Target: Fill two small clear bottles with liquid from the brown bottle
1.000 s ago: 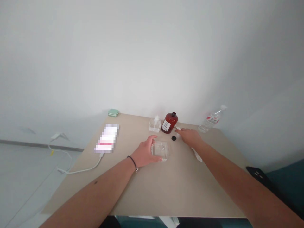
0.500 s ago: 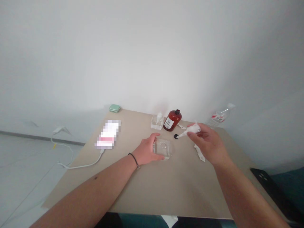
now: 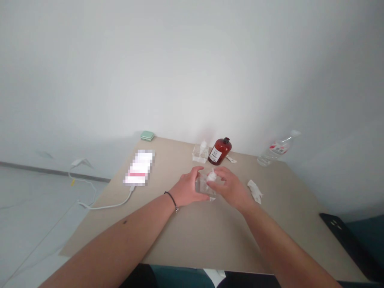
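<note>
The left hand (image 3: 186,189) is curved around the clear container (image 3: 203,189) on the counter (image 3: 195,236); the right hand (image 3: 233,189) pinches the white piece (image 3: 211,176) at its top.

A clear, squarish container (image 3: 201,188) sits on the worktop (image 3: 192,236), nearer the back edge than the front, roughly midway between the sides. A white, bulbous piece (image 3: 211,176) is above its middle; its lower end is unclear.
</note>
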The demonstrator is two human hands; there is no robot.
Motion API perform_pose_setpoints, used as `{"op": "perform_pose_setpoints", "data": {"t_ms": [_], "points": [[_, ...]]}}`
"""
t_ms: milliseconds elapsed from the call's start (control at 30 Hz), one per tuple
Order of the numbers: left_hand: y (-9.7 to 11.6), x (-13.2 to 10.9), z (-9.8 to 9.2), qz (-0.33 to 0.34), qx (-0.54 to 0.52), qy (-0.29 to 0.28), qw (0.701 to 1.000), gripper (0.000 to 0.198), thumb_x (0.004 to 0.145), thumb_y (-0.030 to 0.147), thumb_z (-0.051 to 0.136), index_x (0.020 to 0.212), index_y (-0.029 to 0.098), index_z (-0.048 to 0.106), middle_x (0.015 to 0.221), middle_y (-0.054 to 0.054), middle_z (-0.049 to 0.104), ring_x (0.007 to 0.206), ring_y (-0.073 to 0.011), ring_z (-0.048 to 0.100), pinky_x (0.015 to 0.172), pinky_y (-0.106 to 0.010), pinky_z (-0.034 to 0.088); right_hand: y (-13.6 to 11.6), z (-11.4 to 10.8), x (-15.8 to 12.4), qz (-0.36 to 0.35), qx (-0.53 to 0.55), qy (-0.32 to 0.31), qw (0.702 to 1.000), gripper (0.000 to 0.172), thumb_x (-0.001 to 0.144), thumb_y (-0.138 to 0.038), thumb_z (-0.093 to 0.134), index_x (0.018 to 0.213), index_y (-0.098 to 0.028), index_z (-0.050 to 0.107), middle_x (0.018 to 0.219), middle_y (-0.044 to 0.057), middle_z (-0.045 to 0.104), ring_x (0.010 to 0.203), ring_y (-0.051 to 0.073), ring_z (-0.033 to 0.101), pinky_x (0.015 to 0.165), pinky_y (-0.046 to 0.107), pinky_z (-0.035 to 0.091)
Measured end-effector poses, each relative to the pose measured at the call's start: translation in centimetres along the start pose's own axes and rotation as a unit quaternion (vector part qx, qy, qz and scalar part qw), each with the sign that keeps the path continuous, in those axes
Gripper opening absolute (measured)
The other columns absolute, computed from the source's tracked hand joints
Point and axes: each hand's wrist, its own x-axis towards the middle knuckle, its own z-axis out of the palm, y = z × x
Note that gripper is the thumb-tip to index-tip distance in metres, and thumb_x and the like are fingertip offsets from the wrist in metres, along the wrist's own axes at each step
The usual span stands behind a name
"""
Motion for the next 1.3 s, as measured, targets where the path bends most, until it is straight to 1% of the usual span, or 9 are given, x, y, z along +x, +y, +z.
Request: {"op": "perform_pose_setpoints", "data": {"t_ms": [300,433,600,700,800,967,1067,1200,1300], "points": [[-0.4,0.2,0.2,0.090,0.043,0.030,0.995,0.088,0.071,0.032,0.079,0.144,0.022,0.031,0.138,-0.015,0.050,0.121,-0.0311,0.056,0.104,-0.046,0.046,3.1,4.6,-0.2,0.044,0.145,0.081,0.985,0.032,0.078,-0.043,0.065,0.101,-0.020,0.063,0.107,0.009,0.064,0.100,0.026,0.061,0.092,0.042,0.047],[-0.4,0.4,0.1,0.150,0.101,0.004,0.984,0.079,0.079,0.026,0.072,0.145,0.027,0.031,0.139,-0.012,0.047,0.126,-0.0289,0.052,0.107,-0.046,0.045,4.3,5.2,-0.4,0.020,0.243,0.073,0.967,0.041,0.077,-0.048,0.068,0.111,-0.025,0.066,0.123,0.008,0.061,0.119,0.029,0.053,0.106,0.047,0.038],[-0.2,0.6,0.1,0.156,0.145,-0.009,0.977,0.074,0.081,0.029,0.071,0.144,0.031,0.034,0.134,-0.010,0.048,0.120,-0.0277,0.056,0.102,-0.046,0.049,5.5,5.6,-0.9,0.041,0.470,0.036,0.881,0.036,0.081,-0.047,0.064,0.113,-0.033,0.071,0.143,0.000,0.051,0.135,0.028,0.042,0.110,0.043,0.036],[-0.2,0.6,0.1,0.152,0.147,-0.006,0.977,0.074,0.081,0.032,0.073,0.144,0.032,0.035,0.133,-0.010,0.049,0.118,-0.0277,0.058,0.101,-0.046,0.050,5.4,5.3,-0.7,0.083,0.548,0.048,0.831,0.026,0.084,-0.050,0.061,0.087,-0.028,0.075,0.132,0.000,0.061,0.124,0.026,0.052,0.104,0.041,0.041],[-0.3,0.6,0.3,0.147,0.147,-0.002,0.978,0.074,0.080,0.032,0.073,0.144,0.032,0.035,0.132,-0.010,0.050,0.115,-0.0276,0.059,0.098,-0.045,0.051,5.3,5.2,-0.4,0.111,0.579,0.065,0.805,0.036,0.087,-0.054,0.057,0.067,-0.025,0.067,0.113,0.001,0.069,0.111,0.025,0.059,0.095,0.041,0.046],[-0.6,0.6,0.5,0.157,0.155,0.010,0.975,0.074,0.080,0.032,0.074,0.143,0.029,0.036,0.133,-0.011,0.049,0.118,-0.0286,0.057,0.100,-0.046,0.050,5.6,5.9,-0.5,0.086,0.523,0.071,0.845,0.033,0.089,-0.053,0.056,0.106,-0.029,0.071,0.123,0.002,0.065,0.122,0.024,0.054,0.104,0.040,0.041],[-0.7,0.6,0.5,0.167,0.153,0.019,0.974,0.072,0.079,0.031,0.075,0.141,0.029,0.037,0.133,-0.011,0.049,0.120,-0.0289,0.057,0.100,-0.046,0.050,5.7,6.2,-0.5,0.073,0.506,0.060,0.857,0.034,0.090,-0.053,0.055,0.101,-0.027,0.074,0.132,0.003,0.060,0.125,0.025,0.052,0.105,0.040,0.039],[-0.8,0.6,0.5,0.176,0.148,0.019,0.973,0.069,0.080,0.030,0.074,0.139,0.031,0.038,0.134,-0.011,0.049,0.120,-0.0284,0.056,0.100,-0.045,0.050,5.5,6.1,-0.3,0.099,0.549,0.079,0.826,0.031,0.086,-0.052,0.060,0.082,-0.023,0.073,0.121,0.004,0.065,0.111,0.026,0.058,0.097,0.040,0.045],[-0.9,0.6,0.5,0.178,0.139,0.016,0.974,0.068,0.081,0.029,0.074,0.139,0.031,0.038,0.134,-0.011,0.049,0.118,-0.0271,0.057,0.095,-0.042,0.052,5.3,6.1,-0.1,0.119,0.564,0.099,0.811,0.028,0.084,-0.050,0.062,0.081,-0.023,0.071,0.109,0.005,0.068,0.101,0.024,0.061,0.091,0.039,0.047]]}}
